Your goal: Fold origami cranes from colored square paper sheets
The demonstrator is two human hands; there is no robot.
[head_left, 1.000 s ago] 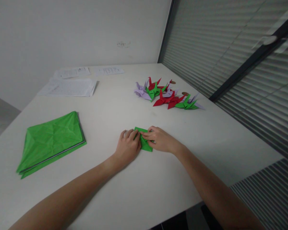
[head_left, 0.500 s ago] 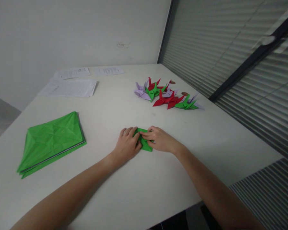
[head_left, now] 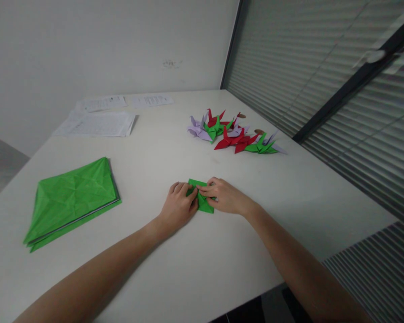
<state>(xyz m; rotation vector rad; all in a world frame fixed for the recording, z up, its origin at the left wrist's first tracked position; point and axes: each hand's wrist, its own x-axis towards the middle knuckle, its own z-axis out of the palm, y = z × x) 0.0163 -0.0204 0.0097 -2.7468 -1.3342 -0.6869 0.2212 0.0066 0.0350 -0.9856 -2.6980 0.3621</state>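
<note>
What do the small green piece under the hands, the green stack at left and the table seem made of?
Small green piece: thin matte paper, by its sharp folds. Green stack: likewise paper, matte, crease lines across the top sheet, thin sheet edges showing. Table: smooth white top, faint sheen, perhaps laminate; cannot tell for sure.

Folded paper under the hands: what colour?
Green. The folded paper lies between the left hand and right hand; the head view shows it.

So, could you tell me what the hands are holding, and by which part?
A small green paper on the table: the left hand pins its left edge, the right hand pinches its middle.
</note>
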